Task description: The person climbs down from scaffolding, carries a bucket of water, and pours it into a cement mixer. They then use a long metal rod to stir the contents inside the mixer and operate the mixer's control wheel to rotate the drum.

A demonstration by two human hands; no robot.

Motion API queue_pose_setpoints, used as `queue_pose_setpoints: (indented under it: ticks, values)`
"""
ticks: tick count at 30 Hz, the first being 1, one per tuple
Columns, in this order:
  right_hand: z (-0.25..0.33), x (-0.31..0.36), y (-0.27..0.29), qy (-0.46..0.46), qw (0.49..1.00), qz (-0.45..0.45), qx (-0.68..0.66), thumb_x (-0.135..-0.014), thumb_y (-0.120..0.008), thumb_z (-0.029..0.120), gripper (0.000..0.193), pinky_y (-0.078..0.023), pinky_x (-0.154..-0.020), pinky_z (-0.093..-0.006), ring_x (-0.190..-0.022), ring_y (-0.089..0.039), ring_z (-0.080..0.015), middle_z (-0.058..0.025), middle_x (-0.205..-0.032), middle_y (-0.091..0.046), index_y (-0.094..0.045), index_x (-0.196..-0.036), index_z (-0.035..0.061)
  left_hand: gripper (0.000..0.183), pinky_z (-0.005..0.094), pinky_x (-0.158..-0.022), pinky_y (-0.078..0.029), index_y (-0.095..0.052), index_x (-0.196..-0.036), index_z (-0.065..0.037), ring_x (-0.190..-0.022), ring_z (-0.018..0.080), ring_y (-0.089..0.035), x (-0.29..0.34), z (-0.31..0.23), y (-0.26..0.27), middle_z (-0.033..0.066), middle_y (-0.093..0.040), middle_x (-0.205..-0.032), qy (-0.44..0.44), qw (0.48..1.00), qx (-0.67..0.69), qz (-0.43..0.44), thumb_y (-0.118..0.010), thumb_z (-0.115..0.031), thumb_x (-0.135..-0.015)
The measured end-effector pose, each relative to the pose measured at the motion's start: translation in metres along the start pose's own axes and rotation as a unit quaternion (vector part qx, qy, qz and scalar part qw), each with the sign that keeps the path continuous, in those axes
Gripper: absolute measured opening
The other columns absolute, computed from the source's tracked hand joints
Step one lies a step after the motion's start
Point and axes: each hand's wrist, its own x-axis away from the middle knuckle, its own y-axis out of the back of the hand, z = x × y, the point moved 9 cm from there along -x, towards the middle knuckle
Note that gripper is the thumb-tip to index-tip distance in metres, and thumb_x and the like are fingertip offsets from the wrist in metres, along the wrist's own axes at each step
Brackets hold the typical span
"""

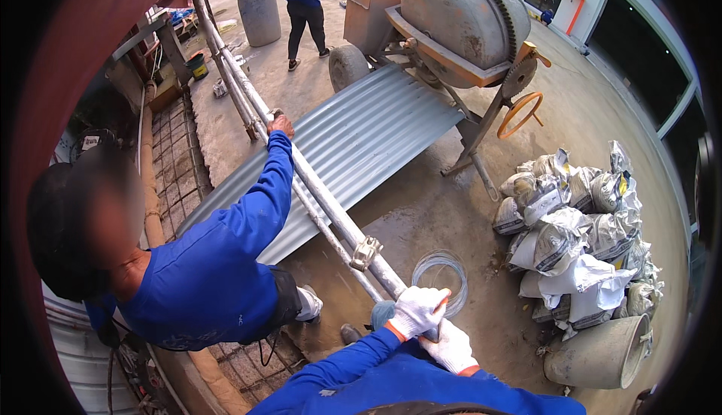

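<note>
A long grey metal pipe (331, 203) slants from the upper left down to my hands. My left hand (418, 312), in a white glove with an orange cuff, is wrapped around its near end. Just below it, my right hand (453, 347), gloved alike, closes on the end of the same pipe; its fingertips are partly hidden. A scaffold clamp (366, 253) sits on the pipe a little beyond my left hand. A thinner pipe (322, 225) runs alongside. Farther up, a co-worker's bare hand (280, 125) grips the pipe near another clamp.
The co-worker in blue (203, 287) stands at left. A corrugated metal sheet (361, 133) lies beyond the pipes, below a concrete mixer (459, 24). Stacked sacks (560, 238) and a bucket (598, 355) stand at right. Coiled wire (460, 289) lies ahead; rebar mesh (177, 144) is at left.
</note>
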Motion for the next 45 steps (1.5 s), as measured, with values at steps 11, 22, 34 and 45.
queue_pose_setpoints:
  ticks: [11,22,34,45]
  values:
    - [0.004,0.003,0.005,-0.053,0.994,0.038,-0.089,-0.088,-0.087,0.043,0.075,-0.058,-0.104,-0.0455,-0.118,-0.076,-0.0384,-0.0183,-0.124,-0.079,-0.061,-0.152,0.0129,0.016,0.0448,-0.065,-0.056,-0.073,-0.109,-0.019,-0.068,0.0284,-0.073,-0.002,-0.002,0.002,0.0046,-0.070,-0.073,-0.034,0.999,-0.003,0.028,-0.071,-0.029,-0.097]
    - [-0.015,-0.002,-0.005,-0.045,0.987,0.022,-0.152,-0.087,-0.088,0.040,0.071,-0.058,-0.105,-0.0462,-0.121,-0.076,-0.0363,-0.0158,-0.124,-0.080,-0.065,-0.150,0.0161,0.022,0.0446,-0.065,-0.056,-0.075,-0.112,-0.015,-0.071,0.0288,-0.072,-0.005,-0.007,0.008,0.0056,-0.070,-0.077,-0.043,0.998,0.036,0.017,-0.073,-0.025,-0.093]
    - [-0.025,-0.006,-0.014,-0.084,0.995,0.054,-0.023,-0.082,-0.088,0.056,0.079,-0.059,-0.098,-0.0543,-0.118,-0.074,-0.0440,-0.0225,-0.122,-0.078,-0.062,-0.146,0.0170,0.024,0.0442,-0.069,-0.057,-0.078,-0.116,-0.016,-0.075,0.0299,-0.072,-0.002,-0.001,0.009,0.0062,-0.070,-0.080,-0.005,0.999,0.032,-0.016,-0.075,-0.022,-0.093]
    - [-0.023,-0.012,-0.019,-0.042,0.997,0.057,-0.008,-0.077,-0.087,0.067,0.093,-0.058,-0.096,-0.0553,-0.115,-0.074,-0.0470,-0.0255,-0.117,-0.077,-0.060,-0.147,0.0132,0.023,0.0468,-0.074,-0.057,-0.076,-0.117,-0.016,-0.081,0.0317,-0.073,0.004,0.008,0.004,0.0083,-0.073,-0.085,0.023,0.999,0.035,-0.029,-0.071,-0.023,-0.096]
